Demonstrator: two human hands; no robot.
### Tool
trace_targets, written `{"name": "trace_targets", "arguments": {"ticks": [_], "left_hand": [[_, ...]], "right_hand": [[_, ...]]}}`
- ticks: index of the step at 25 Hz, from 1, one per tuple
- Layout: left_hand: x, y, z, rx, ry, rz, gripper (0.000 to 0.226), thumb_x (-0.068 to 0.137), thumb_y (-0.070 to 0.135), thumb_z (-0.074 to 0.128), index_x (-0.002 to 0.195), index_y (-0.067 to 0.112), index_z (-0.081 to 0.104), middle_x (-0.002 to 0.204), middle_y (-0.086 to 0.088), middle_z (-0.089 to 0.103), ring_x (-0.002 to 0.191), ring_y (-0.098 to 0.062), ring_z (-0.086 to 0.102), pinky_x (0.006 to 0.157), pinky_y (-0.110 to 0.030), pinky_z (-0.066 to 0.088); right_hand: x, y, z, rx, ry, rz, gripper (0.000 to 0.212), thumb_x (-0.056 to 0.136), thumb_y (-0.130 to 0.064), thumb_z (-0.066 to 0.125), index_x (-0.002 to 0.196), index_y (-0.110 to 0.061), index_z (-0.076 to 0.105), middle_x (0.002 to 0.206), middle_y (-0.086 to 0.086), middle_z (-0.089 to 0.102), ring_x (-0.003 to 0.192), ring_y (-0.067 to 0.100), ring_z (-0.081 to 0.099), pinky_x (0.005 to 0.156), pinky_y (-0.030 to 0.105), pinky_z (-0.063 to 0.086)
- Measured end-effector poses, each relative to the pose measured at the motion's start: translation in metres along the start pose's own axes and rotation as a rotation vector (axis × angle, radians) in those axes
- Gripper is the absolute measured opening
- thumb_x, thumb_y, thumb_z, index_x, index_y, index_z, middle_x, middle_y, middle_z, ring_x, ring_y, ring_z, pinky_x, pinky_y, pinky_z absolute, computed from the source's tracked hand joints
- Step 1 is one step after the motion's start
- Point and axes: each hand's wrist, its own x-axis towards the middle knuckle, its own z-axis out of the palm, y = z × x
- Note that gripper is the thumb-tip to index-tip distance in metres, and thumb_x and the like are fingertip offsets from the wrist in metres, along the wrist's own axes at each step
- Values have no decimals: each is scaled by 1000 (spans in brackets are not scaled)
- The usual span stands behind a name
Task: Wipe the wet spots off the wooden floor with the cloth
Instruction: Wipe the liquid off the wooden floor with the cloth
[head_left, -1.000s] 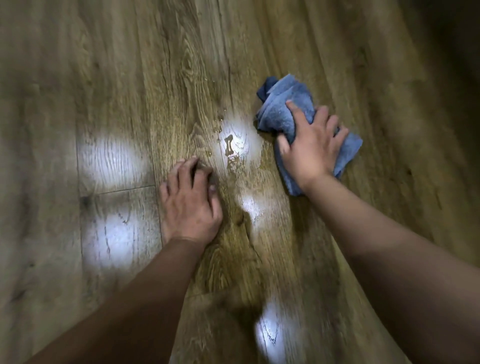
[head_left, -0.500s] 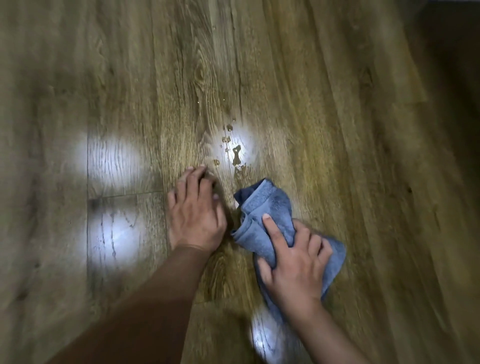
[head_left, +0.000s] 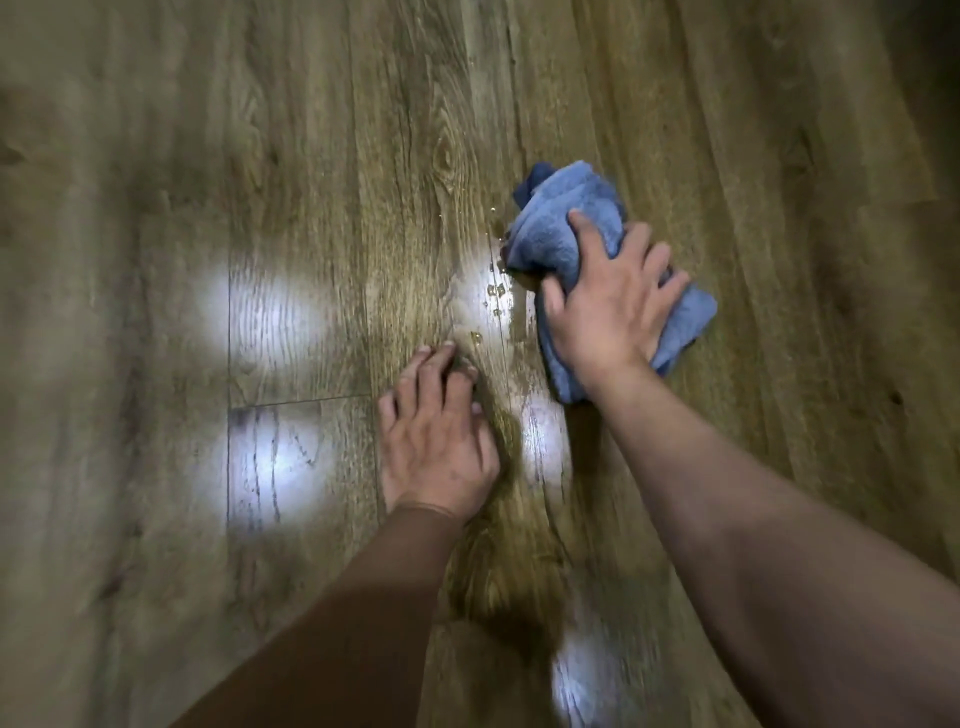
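Observation:
A crumpled blue cloth (head_left: 558, 228) lies on the wooden floor (head_left: 727, 156), right of centre. My right hand (head_left: 610, 306) presses flat on top of it, fingers spread over the folds. Small water droplets (head_left: 493, 296) glisten on the boards just left of the cloth, a few touching its left edge. My left hand (head_left: 436, 436) rests palm down on the floor below and left of the droplets, fingers slightly curled, holding nothing.
Bright patches of reflected light (head_left: 270, 312) lie on the planks to the left, between my arms and near the bottom. A plank joint (head_left: 301, 401) runs left of my left hand. The far right corner is dark.
My right hand has pushed the cloth from near my body up and to the right, across the droplets. The larger puddle has become a few small droplets. My left hand stays planted.

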Motion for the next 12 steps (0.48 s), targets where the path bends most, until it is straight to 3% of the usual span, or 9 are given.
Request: {"name": "trace_targets", "arguments": {"ticks": [4,7,10,12], "left_hand": [[-1,-5,-3,-48,16,-9,31,83,31,43,107,16,56,139,-7,54,136,-29,39,105,-42,25],[1,0,-9,-155,-7,-43,41,78,30,42,110,14,62,138,-6,57,130,-28,45,103,-40,27],[-3,-1,-37,-489,-61,-173,46,79,22,39,119,11,60,131,-6,58,125,-28,48,107,-43,34],[-39,-21,-56,-636,27,-157,39,84,16,43,118,8,60,120,-8,60,116,-29,54,102,-48,41]], "right_hand": [[-25,1,-4,-18,6,-80,65,85,-53,57,146,-39,38,122,12,45,105,35,42,94,50,30],[-102,10,-11,9,16,-117,66,82,-51,62,144,-38,44,120,13,48,100,35,45,96,52,34],[-198,17,-23,50,-36,-150,71,77,-49,70,143,-37,48,121,16,51,98,35,46,95,53,36],[-243,23,-29,25,-71,-146,74,74,-48,74,143,-37,49,123,18,52,99,36,46,95,54,37]]}}
